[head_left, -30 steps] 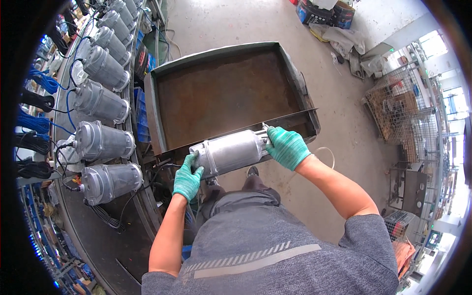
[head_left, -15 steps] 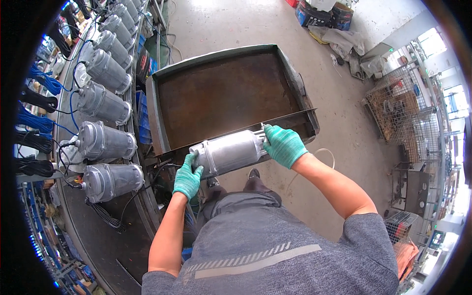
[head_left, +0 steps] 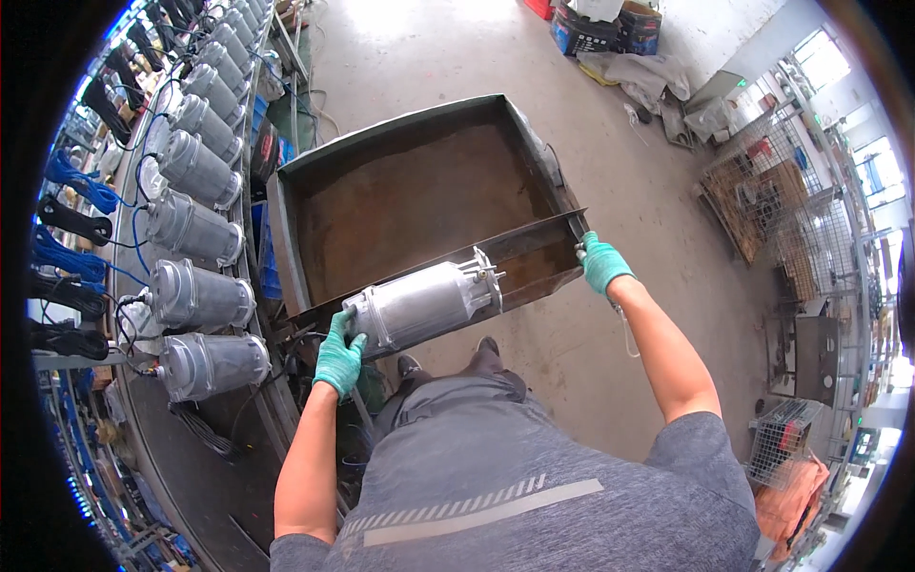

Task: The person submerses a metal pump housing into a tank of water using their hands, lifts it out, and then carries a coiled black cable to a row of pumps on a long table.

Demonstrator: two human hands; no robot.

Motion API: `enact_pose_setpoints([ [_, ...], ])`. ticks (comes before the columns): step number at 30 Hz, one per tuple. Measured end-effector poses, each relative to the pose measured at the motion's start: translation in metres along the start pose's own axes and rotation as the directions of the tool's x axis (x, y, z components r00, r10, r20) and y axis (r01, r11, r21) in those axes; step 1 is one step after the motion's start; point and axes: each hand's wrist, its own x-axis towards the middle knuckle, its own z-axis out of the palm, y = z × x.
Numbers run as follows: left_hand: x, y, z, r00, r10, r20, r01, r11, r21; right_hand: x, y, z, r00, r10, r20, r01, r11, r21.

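Note:
A silver metal cylinder, like a pump body (head_left: 424,300), lies tilted along the near edge of a rusty metal tank (head_left: 295,310). Its right end shows bolts and small brass-coloured fittings. My left hand (head_left: 339,355), in a green knitted glove, grips the cylinder's left end, thumb on the near side. At the tank's right corner, my gloved right hand (head_left: 602,263) is closed, away from the cylinder. What its fingers hold there is too small to make out. A thin pale hose (head_left: 629,336) hangs just below that wrist.
Several plastic-wrapped cylinders (head_left: 200,294) with cables line the bench (head_left: 214,486) on my left. Blue cable coils (head_left: 81,178) hang beyond them. Wire cages (head_left: 762,195) stand at the right. Buckets (head_left: 583,30) and plastic sheeting (head_left: 648,78) lie on the far floor.
My right hand has let go of the cylinder's right end and moved right to the tank's corner, exposing the bolts. My left hand still grips the cylinder. The view has shifted slightly.

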Motion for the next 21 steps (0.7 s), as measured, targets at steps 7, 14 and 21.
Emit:
enact_pose_setpoints([
  [7, -0.003, 0.003, -0.005, 0.998, -0.069, 0.015, 0.069, 0.998, -0.004, 0.089, 0.015, 0.027, 0.991, 0.134, -0.018, -0.135, 0.968, -0.212],
  [14, -0.002, 0.020, -0.002, 0.997, -0.073, 0.017, 0.073, 0.997, -0.013, 0.110, 0.015, 0.021, 0.980, 0.175, -0.096, -0.189, 0.965, -0.179],
  [21, -0.021, 0.040, -0.030, 0.998, -0.059, -0.015, 0.061, 0.945, 0.321, 0.046, -0.036, 0.027, 0.896, -0.262, -0.358, 0.287, 0.958, 0.016],
])
